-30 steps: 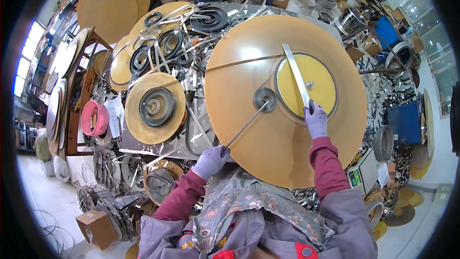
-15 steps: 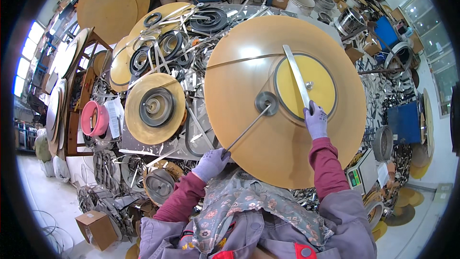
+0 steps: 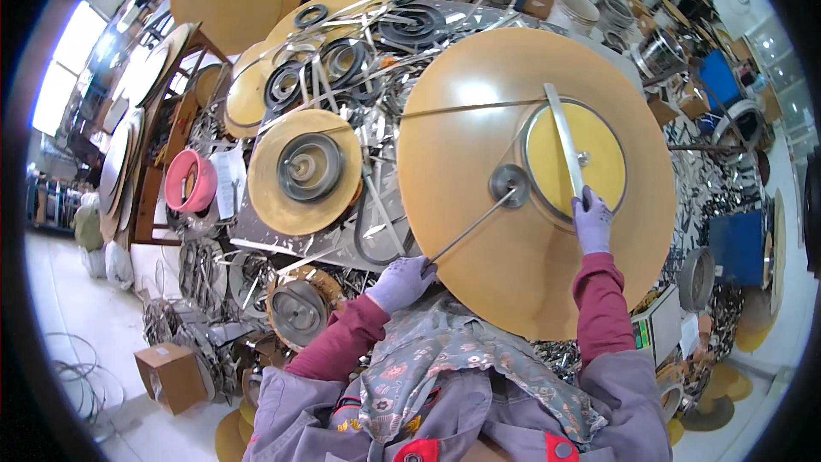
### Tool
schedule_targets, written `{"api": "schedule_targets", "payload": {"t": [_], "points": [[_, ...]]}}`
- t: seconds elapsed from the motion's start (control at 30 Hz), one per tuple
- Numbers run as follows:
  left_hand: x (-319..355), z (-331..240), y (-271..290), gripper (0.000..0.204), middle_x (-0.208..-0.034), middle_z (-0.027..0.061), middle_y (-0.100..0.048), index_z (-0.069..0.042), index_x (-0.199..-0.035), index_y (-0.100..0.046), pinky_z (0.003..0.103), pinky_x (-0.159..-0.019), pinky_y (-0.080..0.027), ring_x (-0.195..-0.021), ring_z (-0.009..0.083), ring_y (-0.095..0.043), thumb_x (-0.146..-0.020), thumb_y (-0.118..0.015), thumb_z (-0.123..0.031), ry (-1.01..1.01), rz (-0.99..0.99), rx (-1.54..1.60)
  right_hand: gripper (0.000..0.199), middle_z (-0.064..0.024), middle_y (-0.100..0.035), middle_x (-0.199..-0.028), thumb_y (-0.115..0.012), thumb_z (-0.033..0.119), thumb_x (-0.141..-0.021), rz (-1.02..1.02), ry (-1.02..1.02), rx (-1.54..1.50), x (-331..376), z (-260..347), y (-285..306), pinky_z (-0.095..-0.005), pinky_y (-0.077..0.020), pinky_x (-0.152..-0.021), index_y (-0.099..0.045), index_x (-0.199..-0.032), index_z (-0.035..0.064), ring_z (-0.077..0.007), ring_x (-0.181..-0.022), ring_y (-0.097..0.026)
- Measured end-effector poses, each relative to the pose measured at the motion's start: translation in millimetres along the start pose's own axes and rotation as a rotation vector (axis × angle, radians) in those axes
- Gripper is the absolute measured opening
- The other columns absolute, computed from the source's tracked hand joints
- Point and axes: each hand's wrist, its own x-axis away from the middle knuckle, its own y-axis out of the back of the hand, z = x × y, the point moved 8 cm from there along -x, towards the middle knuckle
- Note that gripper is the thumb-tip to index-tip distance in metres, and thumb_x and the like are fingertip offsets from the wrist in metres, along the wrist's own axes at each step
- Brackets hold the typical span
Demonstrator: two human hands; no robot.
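My left hand (image 3: 400,284), in a pale purple glove, is closed around the near end of a thin metal rod (image 3: 466,228). At the rod's far end a small grey roller disc (image 3: 510,186) rests against the large tan round plate (image 3: 487,278). With its fingers bent, my right hand (image 3: 592,221) grips the lower end of a flat metal bar (image 3: 562,133), which lies across the yellow inner disc (image 3: 601,144) beside its centre knob. A thin metal strip (image 3: 462,109) runs from the left over the plate to the yellow disc's rim, where dark metal encircles it.
On the left, a smaller tan disc (image 3: 282,216) carries a metal coil (image 3: 329,184). Behind it lie black rings (image 3: 342,58) and loose strips. A pink basin (image 3: 191,181) stands further left. Metal scraps (image 3: 697,197) and a scale (image 3: 657,325) sit at right.
The view has turned, so everything sits further right in the picture. Both hands keep their grips on the rod and the bar, which stay nearly in place relative to the plate.
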Motion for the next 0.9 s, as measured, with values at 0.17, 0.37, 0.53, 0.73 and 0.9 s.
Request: {"api": "schedule_targets", "payload": {"t": [0.17,0.37,0.53,0.73,0.9], "points": [[1,2,5,0.033,-0.081,0.0241,-0.062,0.001,-0.092,-0.060,0.048,-0.072,-0.047,-0.080,0.0411,-0.060,-0.092,-0.047,-0.029,0.002,-0.023,-0.003,0.040,-0.0206,-0.062,-0.096,-0.061,0.020,-0.082,-0.023,0.048,0.032,-1,-2,-5,-0.0423,-0.0459,-0.084,-0.057,-0.117,0.0005,-0.0338,-0.092,-0.059],[0,4,5,0.032,-0.080,0.0239,-0.062,0.000,-0.092,-0.060,0.048,-0.071,-0.047,-0.079,0.0411,-0.060,-0.091,-0.048,-0.029,0.008,-0.025,0.000,0.040,-0.0202,-0.062,-0.095,-0.060,0.021,-0.083,-0.015,0.055,0.044,-2,3,-4,-0.0425,-0.0461,-0.083,-0.057,-0.117,0.0003,-0.0340,-0.092,-0.060],[0,-1,5,0.031,-0.083,0.0240,-0.062,0.000,-0.096,-0.061,0.047,-0.072,-0.047,-0.082,0.0406,-0.060,-0.091,-0.049,-0.028,-0.029,-0.023,-0.021,0.041,-0.0197,-0.064,-0.096,-0.063,0.024,-0.082,0.006,0.004,0.053,-3,6,1,-0.0401,-0.0473,-0.082,-0.060,-0.116,0.0032,-0.0322,-0.089,-0.062],[1,-4,8,0.030,-0.085,0.0247,-0.062,0.000,-0.098,-0.061,0.048,-0.073,-0.047,-0.082,0.0410,-0.060,-0.092,-0.048,-0.027,-0.004,0.013,0.017,0.039,-0.0207,-0.062,-0.094,-0.061,0.023,-0.083,-0.040,0.044,-0.020,-3,2,-3,-0.0424,-0.0460,-0.082,-0.058,-0.114,0.0001,-0.0340,-0.090,-0.060],[1,-4,9,0.029,-0.082,0.0243,-0.062,0.000,-0.095,-0.060,0.048,-0.070,-0.047,-0.080,0.0419,-0.060,-0.092,-0.048,-0.026,-0.019,-0.008,0.006,0.039,-0.0209,-0.061,-0.096,-0.061,0.023,-0.083,0.005,0.027,0.028,-2,10,-1,-0.0421,-0.0456,-0.083,-0.058,-0.115,0.0000,-0.0341,-0.092,-0.059]]}}
